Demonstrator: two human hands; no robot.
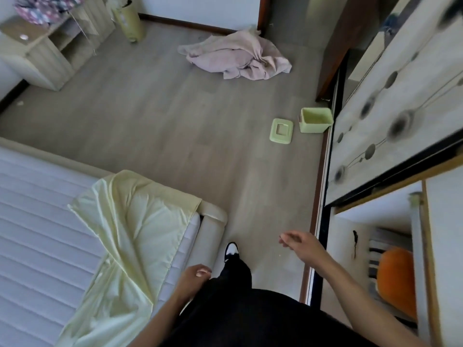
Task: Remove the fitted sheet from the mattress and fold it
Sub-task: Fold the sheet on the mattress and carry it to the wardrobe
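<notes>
One yellow sheet (130,236), one pink cloth (235,58), two hands (194,274)

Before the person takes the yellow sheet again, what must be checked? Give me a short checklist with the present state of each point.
1. Left hand free: ok, holds nothing.
2. Right hand free: ok, fingers relaxed, empty.
3. Yellow fitted sheet off the mattress: not ok, it lies bunched over the near corner.
4. Sheet folded: not ok.
5. Far corners released: cannot tell, out of view.
6. Floor ahead free to step: ok near the shoe; green bin, its lid and pink cloth lie farther away.
</notes>
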